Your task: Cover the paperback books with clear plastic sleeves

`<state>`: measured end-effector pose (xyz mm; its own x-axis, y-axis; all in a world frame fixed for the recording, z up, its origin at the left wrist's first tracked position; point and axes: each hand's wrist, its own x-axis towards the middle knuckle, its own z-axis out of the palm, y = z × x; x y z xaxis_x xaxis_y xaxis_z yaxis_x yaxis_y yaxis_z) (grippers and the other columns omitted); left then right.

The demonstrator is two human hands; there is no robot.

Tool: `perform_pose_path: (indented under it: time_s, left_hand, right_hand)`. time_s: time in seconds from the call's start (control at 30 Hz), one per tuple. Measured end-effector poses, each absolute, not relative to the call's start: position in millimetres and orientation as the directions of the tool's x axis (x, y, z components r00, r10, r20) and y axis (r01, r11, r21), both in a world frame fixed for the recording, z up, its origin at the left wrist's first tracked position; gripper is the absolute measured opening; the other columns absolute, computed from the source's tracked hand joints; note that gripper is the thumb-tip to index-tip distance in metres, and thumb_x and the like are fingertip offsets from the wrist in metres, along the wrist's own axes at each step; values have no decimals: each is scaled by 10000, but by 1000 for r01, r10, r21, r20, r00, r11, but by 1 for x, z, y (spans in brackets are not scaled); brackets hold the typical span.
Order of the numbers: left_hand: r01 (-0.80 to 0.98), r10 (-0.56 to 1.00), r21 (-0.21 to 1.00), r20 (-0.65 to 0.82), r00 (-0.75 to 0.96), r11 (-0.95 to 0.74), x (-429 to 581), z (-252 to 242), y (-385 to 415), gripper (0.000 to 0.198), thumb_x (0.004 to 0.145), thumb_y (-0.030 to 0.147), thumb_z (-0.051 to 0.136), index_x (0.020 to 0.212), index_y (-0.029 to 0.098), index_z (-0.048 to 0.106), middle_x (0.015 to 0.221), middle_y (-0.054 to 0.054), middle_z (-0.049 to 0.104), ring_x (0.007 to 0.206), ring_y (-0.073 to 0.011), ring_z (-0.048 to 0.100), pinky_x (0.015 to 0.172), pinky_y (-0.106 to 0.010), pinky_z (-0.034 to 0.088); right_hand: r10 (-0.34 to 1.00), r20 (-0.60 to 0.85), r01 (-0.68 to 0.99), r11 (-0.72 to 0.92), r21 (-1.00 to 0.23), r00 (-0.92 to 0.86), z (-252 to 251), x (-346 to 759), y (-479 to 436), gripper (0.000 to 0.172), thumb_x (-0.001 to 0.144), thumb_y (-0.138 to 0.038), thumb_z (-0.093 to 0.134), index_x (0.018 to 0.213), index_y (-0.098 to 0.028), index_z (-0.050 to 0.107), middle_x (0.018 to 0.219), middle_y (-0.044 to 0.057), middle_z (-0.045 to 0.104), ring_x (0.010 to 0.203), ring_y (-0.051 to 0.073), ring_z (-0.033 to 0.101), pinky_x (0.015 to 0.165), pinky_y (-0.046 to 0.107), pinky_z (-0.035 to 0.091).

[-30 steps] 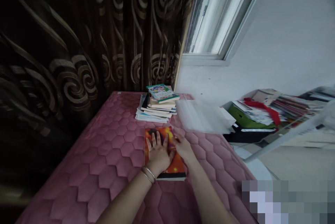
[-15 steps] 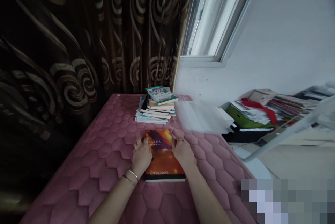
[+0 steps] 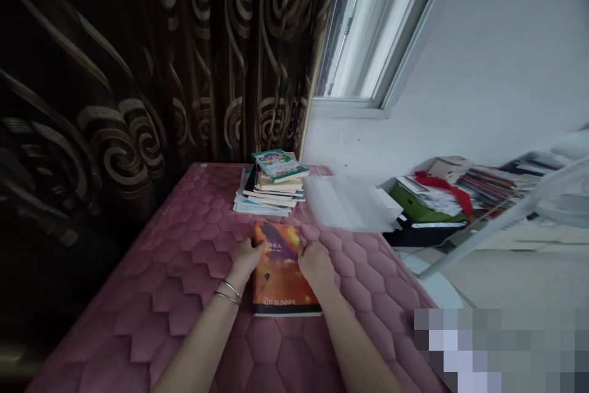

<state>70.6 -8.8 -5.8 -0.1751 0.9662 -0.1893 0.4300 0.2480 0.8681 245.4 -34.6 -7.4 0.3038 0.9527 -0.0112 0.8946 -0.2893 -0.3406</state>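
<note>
An orange book (image 3: 281, 270) lies flat on a pink quilted mattress (image 3: 184, 295), its title near the front edge. My left hand (image 3: 246, 260), with two bangles on the wrist, grips the book's left edge with curled fingers. My right hand (image 3: 315, 263) grips the right edge the same way. Just behind the book stands a stack of books (image 3: 271, 187) with a green-covered one on top.
A dark swirl-patterned curtain (image 3: 138, 74) hangs at the left and behind the mattress. A pile of clear plastic sheets (image 3: 350, 209) lies at the mattress's right side. Beyond it are a green box (image 3: 421, 206), papers and more books. A window (image 3: 368, 31) is above.
My left hand slid off the book's cover to its left edge, and my right hand settled on the right edge. Both now hold the sides. The book stays flat.
</note>
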Motion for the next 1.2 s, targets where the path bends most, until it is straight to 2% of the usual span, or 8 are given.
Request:
perform_pose_path:
  time_s: [0.2, 0.37, 0.53, 0.73, 0.87, 0.97, 1.07, 1.2]
  left_hand:
    - [249, 972, 947, -163, -171, 203, 82, -9, -19, 244, 786, 349, 643, 945, 165, 620, 956, -103, 734, 889, -213, 692, 723, -263, 511]
    - [-171, 975, 976, -158, -154, 131, 70, -2, -27, 348, 667, 416, 745, 866, 171, 597, 896, -71, 733, 801, -200, 696, 722, -296, 532]
    - [-513, 980, 858, -108, -165, 8, 55, 12, -33, 446, 493, 380, 847, 804, 185, 594, 804, -2, 720, 716, -152, 674, 723, -269, 517]
    - [-538, 993, 841, -104, -60, 56, 38, 17, -27, 421, 533, 334, 849, 848, 191, 609, 844, 4, 709, 776, -133, 664, 778, -240, 499]
    - [-391, 949, 865, -285, 134, 315, 14, 32, -17, 294, 730, 359, 732, 937, 193, 607, 828, -25, 702, 688, -142, 666, 714, -286, 523]
    - [-394, 887, 798, -377, 266, 456, -2, 44, -12, 322, 841, 479, 570, 938, 175, 614, 807, -55, 699, 680, -165, 675, 706, -323, 541]
    - [-370, 863, 794, -361, 353, 483, -6, 43, -13, 381, 821, 514, 564, 919, 153, 636, 807, -75, 703, 716, -181, 682, 695, -305, 546]
    - [-296, 896, 854, -360, 259, 429, -1, 19, -23, 255, 681, 297, 725, 875, 162, 630, 764, -41, 706, 662, -161, 670, 624, -266, 538]
  right_hand:
    - [950, -7, 906, -298, -301, 311, -6, 243, -36, 407, 988, -324, 275, 1141, -78, 560, 1043, 207, 677, 941, 287, 684, 771, 357, 525]
    - [984, 71, 849, -106, -518, 166, 1, 245, -33, 408, 974, -389, 345, 1097, -106, 612, 1190, 196, 630, 1146, 269, 591, 952, 357, 462]
    - [996, -66, 249, -48, -967, -63, 0, 243, -35, 439, 888, -535, 441, 1106, -195, 614, 1113, 84, 699, 1018, 207, 659, 838, 301, 525]
    - [991, 125, 59, 128, -990, -44, 19, 245, -36, 494, 690, -536, 670, 1002, -156, 622, 932, 75, 724, 827, 229, 674, 751, 330, 530]
    - [925, 376, 514, 349, -783, -55, 61, 250, -52, 385, 818, -422, 570, 1112, -178, 622, 1028, 68, 706, 912, 226, 644, 796, 328, 512]
    - [807, 528, 794, 493, -356, -264, 74, 251, -73, 300, 903, -288, 485, 1144, -208, 646, 1084, 77, 696, 984, 235, 612, 885, 366, 467]
    - [655, 556, 798, 602, 26, -512, 55, 251, -91, 371, 926, -154, 418, 1223, -253, 618, 1109, 66, 692, 981, 217, 599, 877, 364, 454]
    - [591, 550, 771, 615, 165, -590, 8, 254, -103, 388, 909, -125, 461, 1242, -259, 609, 1144, 75, 680, 971, 205, 597, 858, 352, 460]
